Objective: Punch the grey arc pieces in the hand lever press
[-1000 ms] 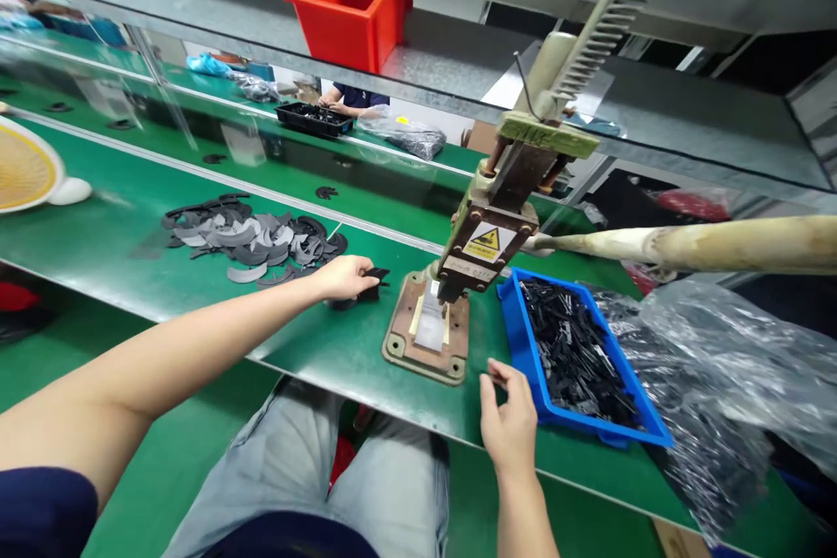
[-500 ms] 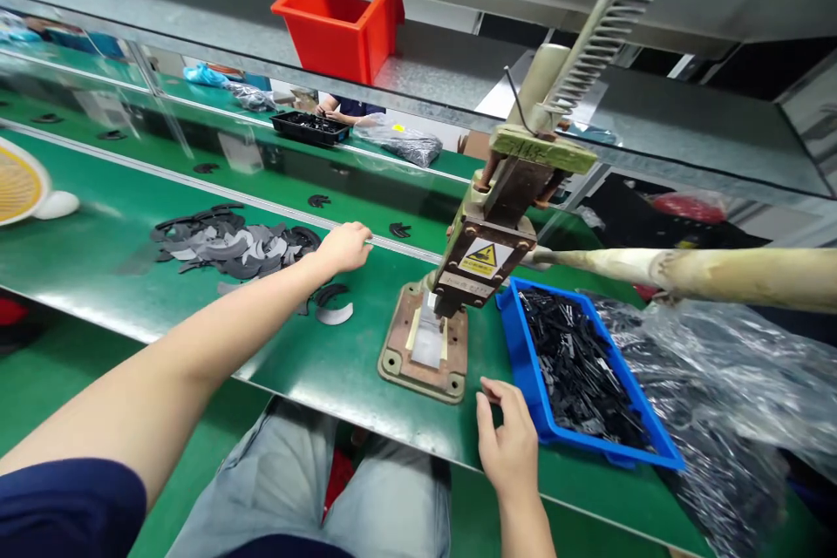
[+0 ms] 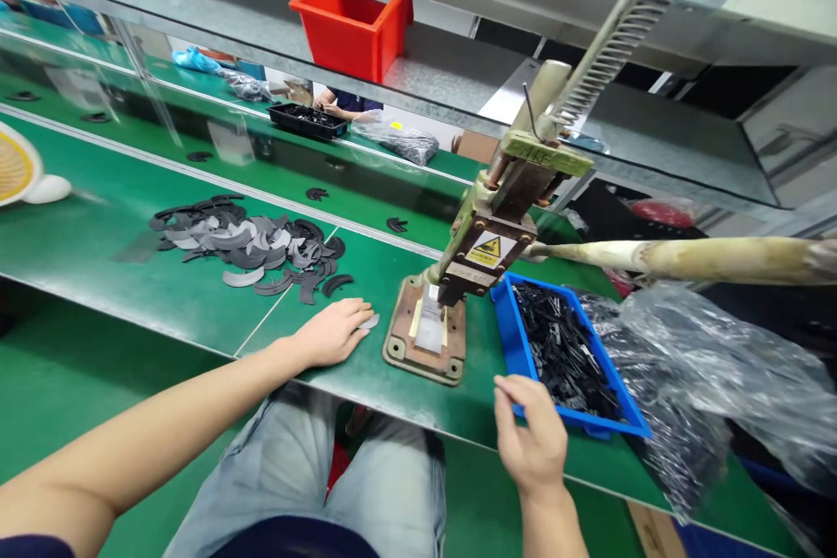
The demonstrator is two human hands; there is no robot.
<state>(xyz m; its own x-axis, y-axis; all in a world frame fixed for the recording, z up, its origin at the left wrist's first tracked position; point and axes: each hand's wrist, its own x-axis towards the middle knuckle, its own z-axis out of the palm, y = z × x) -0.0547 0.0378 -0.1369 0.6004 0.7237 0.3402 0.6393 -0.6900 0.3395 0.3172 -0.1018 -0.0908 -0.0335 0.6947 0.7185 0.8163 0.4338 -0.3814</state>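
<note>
My left hand [image 3: 335, 333] is closed on a grey curved piece [image 3: 370, 322], whose end shows past the fingertips, low over the green table [image 3: 196, 305] left of the press. My right hand [image 3: 533, 432] is beside the near left corner of a blue tray [image 3: 513, 340] of thin black parts [image 3: 566, 353]; thumb and index finger are close together, and whether something small is between them cannot be made out. Between the hands stands the hand press [image 3: 490, 253] with its metal base plate [image 3: 398, 349]. A pile of grey and black curved pieces [image 3: 245, 240] lies to the left.
The press lever [image 3: 686, 260] reaches out to the right over plastic bags [image 3: 712, 366]. Behind the table runs a green conveyor [image 3: 261, 179] with dark curved pieces. A red bin [image 3: 350, 30] stands on the shelf. A fan [image 3: 17, 166] is at far left; a person's hands [image 3: 330, 103] show beyond.
My left hand has moved from the conveyor edge down toward the table's front, and a grey piece now shows at its fingers. My right hand has shifted slightly right. The view has shifted a little.
</note>
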